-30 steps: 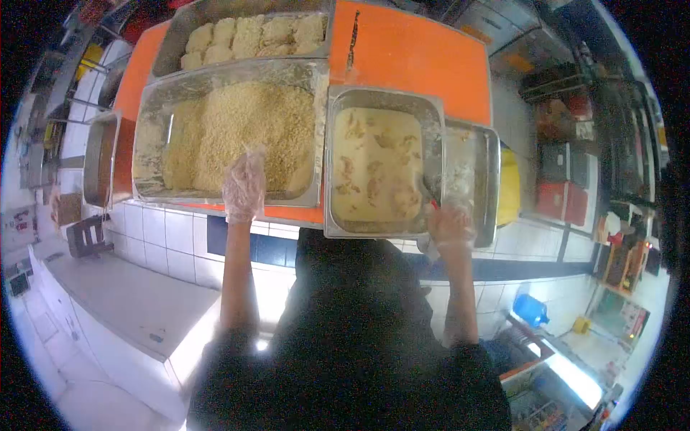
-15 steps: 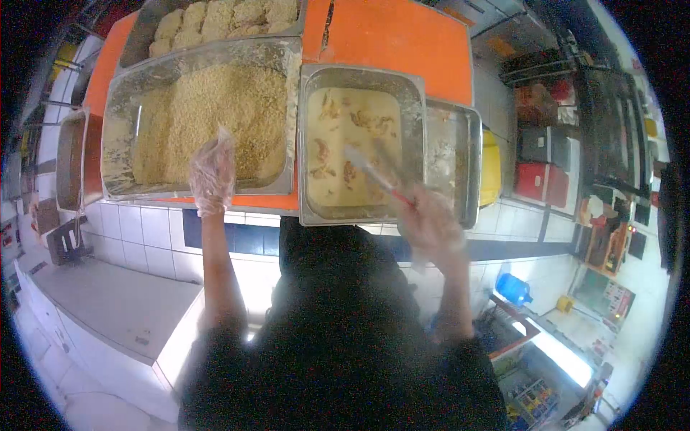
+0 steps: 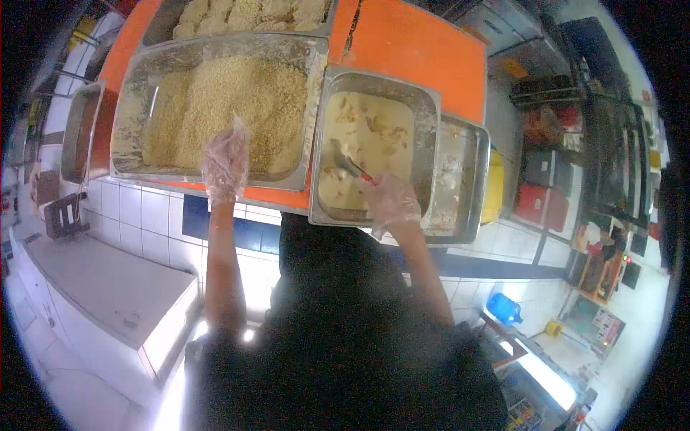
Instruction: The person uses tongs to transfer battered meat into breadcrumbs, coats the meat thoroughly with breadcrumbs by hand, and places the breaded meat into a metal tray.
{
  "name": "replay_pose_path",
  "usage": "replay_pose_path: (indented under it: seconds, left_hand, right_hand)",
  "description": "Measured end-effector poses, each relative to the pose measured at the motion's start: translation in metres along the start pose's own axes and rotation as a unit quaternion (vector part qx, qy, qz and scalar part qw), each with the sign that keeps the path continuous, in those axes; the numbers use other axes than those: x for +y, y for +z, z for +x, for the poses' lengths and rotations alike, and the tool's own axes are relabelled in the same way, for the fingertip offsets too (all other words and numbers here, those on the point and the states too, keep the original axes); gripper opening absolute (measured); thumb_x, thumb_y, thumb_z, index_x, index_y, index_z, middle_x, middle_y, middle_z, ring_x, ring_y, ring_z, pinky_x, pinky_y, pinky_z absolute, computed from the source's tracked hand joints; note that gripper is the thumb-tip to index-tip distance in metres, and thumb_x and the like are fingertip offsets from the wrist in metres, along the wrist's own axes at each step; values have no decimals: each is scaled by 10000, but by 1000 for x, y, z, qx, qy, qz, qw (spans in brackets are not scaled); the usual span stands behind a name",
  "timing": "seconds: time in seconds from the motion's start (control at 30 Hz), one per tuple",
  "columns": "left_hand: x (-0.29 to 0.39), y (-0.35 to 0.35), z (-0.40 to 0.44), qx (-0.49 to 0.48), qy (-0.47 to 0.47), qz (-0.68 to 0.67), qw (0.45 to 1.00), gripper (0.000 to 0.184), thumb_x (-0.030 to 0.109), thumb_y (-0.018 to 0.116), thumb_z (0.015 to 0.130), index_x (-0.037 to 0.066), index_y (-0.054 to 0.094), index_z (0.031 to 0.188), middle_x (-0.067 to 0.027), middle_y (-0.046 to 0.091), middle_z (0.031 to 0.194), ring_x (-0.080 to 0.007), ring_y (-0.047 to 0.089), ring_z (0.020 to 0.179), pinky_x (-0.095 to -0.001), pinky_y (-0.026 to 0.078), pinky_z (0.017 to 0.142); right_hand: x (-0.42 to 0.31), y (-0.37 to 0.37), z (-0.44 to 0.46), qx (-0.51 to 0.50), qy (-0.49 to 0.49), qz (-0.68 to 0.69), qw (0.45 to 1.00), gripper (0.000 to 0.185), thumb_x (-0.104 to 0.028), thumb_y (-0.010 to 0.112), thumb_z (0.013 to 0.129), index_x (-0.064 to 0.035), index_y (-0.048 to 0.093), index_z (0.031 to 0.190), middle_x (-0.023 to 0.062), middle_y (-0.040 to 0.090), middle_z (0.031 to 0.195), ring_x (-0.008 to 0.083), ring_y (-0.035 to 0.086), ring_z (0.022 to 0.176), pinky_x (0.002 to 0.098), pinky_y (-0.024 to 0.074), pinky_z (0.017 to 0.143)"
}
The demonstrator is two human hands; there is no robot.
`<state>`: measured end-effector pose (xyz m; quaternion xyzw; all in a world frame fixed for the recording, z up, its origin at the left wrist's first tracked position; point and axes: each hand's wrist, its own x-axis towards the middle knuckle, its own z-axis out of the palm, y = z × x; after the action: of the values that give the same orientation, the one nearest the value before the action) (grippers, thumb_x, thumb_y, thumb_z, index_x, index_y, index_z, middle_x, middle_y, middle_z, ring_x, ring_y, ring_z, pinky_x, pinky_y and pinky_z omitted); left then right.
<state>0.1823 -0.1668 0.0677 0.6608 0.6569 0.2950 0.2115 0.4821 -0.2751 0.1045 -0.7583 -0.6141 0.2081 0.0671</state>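
orange tabletop (image 3: 424, 57), creamy yellow liquid (image 3: 370, 133) with brownish patches, golden crumbs (image 3: 237, 100)

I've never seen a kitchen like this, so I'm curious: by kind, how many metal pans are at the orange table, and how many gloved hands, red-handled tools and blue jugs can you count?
Metal pans: 5
Gloved hands: 2
Red-handled tool: 1
Blue jug: 1
Total: 9

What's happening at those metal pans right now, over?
Right hand gripping red-handled utensil, over pan of pale liquid. Left hand gloved, at near edge of crumb pan. Nothing visibly blocking the utensil.
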Motion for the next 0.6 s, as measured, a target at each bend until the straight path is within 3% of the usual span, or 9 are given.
replay_pose_path:
  seconds: [0.13,0.2,0.27,0.33,0.37,0.43,0.53,0.6]
  left_hand:
    - [-3,9,-3,47,14,-38,998,367,380,522,899,60,659,1015,-155,647,992,-342,602,928,-414,465,818]
    - [-6,4,2,-1,76,66,995,370,389,521,899,67,657,1021,-157,647,1004,-340,603,934,-419,469,822]
    - [1,-1,2,-18,20,66,997,372,396,518,899,71,657,1015,-158,647,996,-341,603,933,-420,470,820]
    - [9,-2,2,-32,-35,64,997,374,403,515,899,74,656,1008,-160,648,988,-342,603,932,-422,471,819]
    - [12,-2,1,-15,-23,58,998,379,409,513,898,73,656,999,-159,647,982,-346,602,929,-425,469,817]
    - [8,-2,0,1,-10,54,998,385,416,511,897,71,656,990,-158,647,975,-349,601,927,-428,467,815]
    - [8,-2,4,-39,-19,95,995,385,411,506,897,67,656,987,-160,645,970,-351,596,930,-423,462,821]
    - [20,-12,3,-45,-1,113,993,352,380,501,904,90,648,1038,-153,649,965,-350,603,907,-431,462,819]
  right_hand:
    - [19,1,-5,-11,20,16,1000,347,-397,558,870,-70,623,964,195,620,923,337,620,843,420,495,713]
    - [21,-8,-12,-7,50,87,995,331,-363,599,846,-62,632,979,178,631,923,329,628,803,411,499,691]
    - [27,-11,-21,-9,72,155,985,325,-329,640,821,-54,641,994,162,643,922,321,635,764,402,502,669]
    - [42,-6,-28,-12,122,281,952,316,-287,665,828,-40,657,1026,113,665,857,190,613,655,305,487,585]
    - [47,-7,-33,-14,118,280,953,316,-287,665,828,-40,657,1026,113,665,857,190,613,655,305,487,585]
    - [43,-15,-42,32,122,486,865,302,-256,658,858,-13,657,1037,37,648,753,95,559,624,225,444,536]
    - [10,-71,-52,28,177,383,906,333,-266,655,871,4,650,1066,3,630,737,74,547,612,193,435,536]
    - [14,-68,-55,70,182,415,889,325,-265,666,863,-5,657,1058,9,634,739,74,551,611,198,443,534]
